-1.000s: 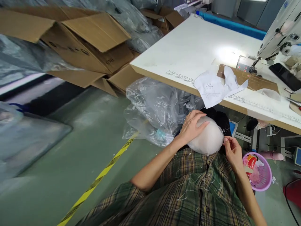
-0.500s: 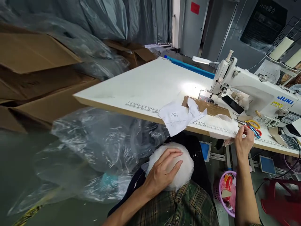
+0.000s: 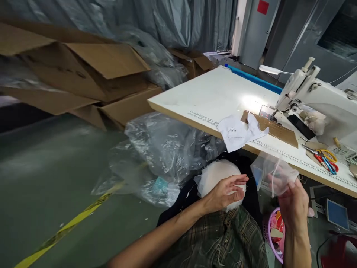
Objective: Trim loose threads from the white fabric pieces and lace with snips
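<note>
In my lap lies a rounded white cup-shaped bundle (image 3: pixel 219 176) with sheer layers around its edge. Over its right side is my left hand (image 3: pixel 227 191), fingers stretched out and holding nothing; whether it touches the bundle I cannot tell. Thumb and fingers of my right hand (image 3: pixel 292 197) pinch a sheer white mesh piece (image 3: pixel 275 173) with a pale cord-like seam. The mesh hangs just off the table's front edge, and some fingers show through it. Close by on the white table (image 3: pixel 203 91) are a white cloth piece with printed marks (image 3: pixel 234 132) and scissors (image 3: pixel 325 158).
A sewing machine (image 3: pixel 309 89) stands on the table beside a brown template (image 3: pixel 275 128) and a black phone (image 3: pixel 301 126). Below at right is a purple basket (image 3: pixel 270 234) with scraps. Clear plastic bags (image 3: pixel 167 149) and cardboard boxes (image 3: pixel 111 63) are at left.
My right hand has come off the table edge by the scissors and moved left, now with the mesh piece in it. My left hand has shifted across the bundle to its right side. The view has turned left.
</note>
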Demonstrator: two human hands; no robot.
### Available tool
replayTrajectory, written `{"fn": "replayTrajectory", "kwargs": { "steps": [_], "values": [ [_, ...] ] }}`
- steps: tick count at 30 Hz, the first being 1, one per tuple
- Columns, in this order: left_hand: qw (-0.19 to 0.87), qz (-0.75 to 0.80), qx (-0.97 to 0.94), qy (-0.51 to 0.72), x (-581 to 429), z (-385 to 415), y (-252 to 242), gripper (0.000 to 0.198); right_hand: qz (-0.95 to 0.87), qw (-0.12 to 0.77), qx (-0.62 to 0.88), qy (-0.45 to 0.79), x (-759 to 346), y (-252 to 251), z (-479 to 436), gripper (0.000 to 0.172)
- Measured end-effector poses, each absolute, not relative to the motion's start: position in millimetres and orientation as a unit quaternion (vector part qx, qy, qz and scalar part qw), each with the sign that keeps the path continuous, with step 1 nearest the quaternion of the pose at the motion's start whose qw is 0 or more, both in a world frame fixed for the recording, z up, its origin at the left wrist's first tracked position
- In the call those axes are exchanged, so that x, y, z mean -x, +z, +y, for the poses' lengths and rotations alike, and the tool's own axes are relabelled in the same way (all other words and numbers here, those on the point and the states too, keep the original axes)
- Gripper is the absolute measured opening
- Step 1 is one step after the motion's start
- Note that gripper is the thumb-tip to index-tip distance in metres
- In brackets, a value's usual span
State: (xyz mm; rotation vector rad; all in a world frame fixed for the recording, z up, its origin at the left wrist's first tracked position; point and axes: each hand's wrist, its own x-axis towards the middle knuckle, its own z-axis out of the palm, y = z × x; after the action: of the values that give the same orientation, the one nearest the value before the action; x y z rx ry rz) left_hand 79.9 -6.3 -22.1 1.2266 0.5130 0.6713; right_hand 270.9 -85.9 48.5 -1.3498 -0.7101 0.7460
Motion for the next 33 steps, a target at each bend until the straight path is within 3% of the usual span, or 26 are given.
{"fn": "replayTrajectory", "kwargs": {
  "steps": [2, 6, 11, 15, 19, 22, 26, 29, 33],
  "values": [
    [0.817, 0.213, -0.454, 0.285, -82.0, -9.5, -21.7, 0.089, -0.288, 0.648, 0.559, 0.429, -251.7, 38.4, -94.8, 0.028],
    [0.834, 0.265, -0.388, 0.288, -76.6, -14.3, -14.6, 0.079, -0.274, 0.635, 0.522, 0.5, -233.4, 12.5, -99.0, 0.038],
    [0.724, 0.368, -0.526, 0.253, -57.4, -11.8, -21.9, 0.064, -0.245, 0.619, 0.605, 0.438, -227.3, -28.9, -87.0, 0.05],
    [0.614, 0.426, -0.606, 0.274, -49.0, -5.2, -38.1, 0.056, -0.273, 0.621, 0.628, 0.382, -224.6, -60.7, -71.7, 0.045],
    [0.478, 0.497, -0.665, 0.285, -48.3, -4.1, -48.1, 0.064, -0.334, 0.595, 0.661, 0.313, -222.5, -71.8, -65.7, 0.035],
    [0.363, 0.534, -0.695, 0.315, -44.3, -9.2, -51.3, 0.07, -0.43, 0.528, 0.712, 0.169, -218.4, -64.9, -75.2, 0.033],
    [0.343, 0.607, -0.667, 0.265, -37.3, -11.8, -57.5, 0.09, -0.605, 0.381, 0.692, 0.1, -212.3, -62.9, -84.9, 0.061],
    [0.402, 0.655, -0.614, 0.183, -37.7, -7.2, -64.6, 0.1, -0.63, 0.303, 0.698, 0.156, -214.5, -82.4, -72.3, 0.08],
    [0.426, 0.681, -0.573, 0.162, -40.8, -1.1, -73.3, 0.104, -0.614, 0.28, 0.69, 0.261, -223.5, -115.4, -42.7, 0.092]
  ]
}}
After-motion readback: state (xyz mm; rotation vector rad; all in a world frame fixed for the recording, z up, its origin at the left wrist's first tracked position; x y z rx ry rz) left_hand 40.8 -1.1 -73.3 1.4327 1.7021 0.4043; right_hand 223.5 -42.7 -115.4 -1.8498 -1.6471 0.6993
